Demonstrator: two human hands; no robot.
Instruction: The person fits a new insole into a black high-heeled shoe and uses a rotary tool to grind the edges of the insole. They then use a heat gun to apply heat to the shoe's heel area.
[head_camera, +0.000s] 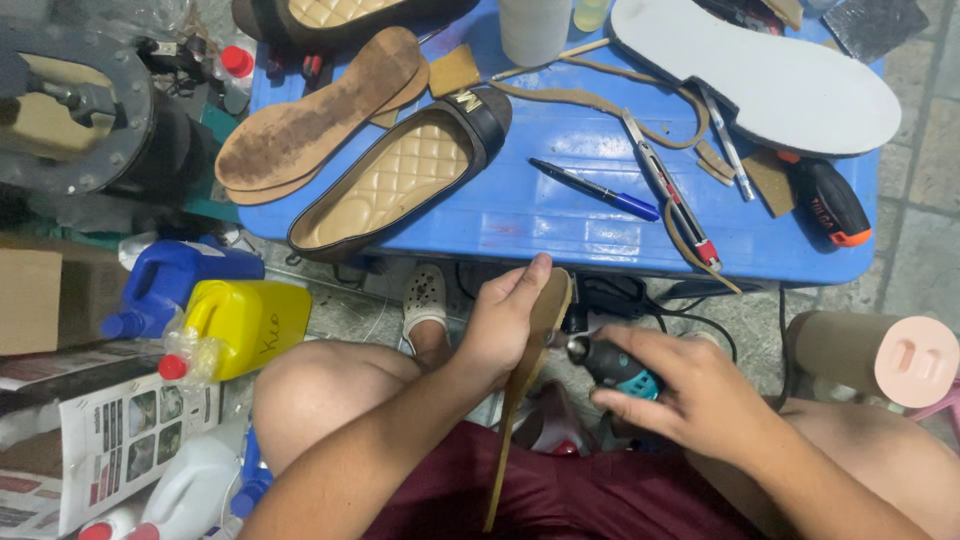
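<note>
We see the left hand (505, 320) gripping a tan insole (528, 370) on edge, just below the blue counter (560, 215). The right hand (690, 390) is wrapped around a teal rotary tool (615, 365), its tip touching the insole. On the counter lie one black quilted shoe (400, 175), two worn soles (315, 115), one white sole (770, 75), one blue pen (595, 188) and one utility knife (668, 190). Left of the counter stand one yellow jug (250, 322) and one blue jug (175, 280).

The right hand (690, 395) covers most of the teal handheld rotary tool (612, 365). The thin tan shoe sole (522, 375) hides partly behind the left hand (500, 325). The large white foam sole (770, 75) is cut off by the top edge.
</note>
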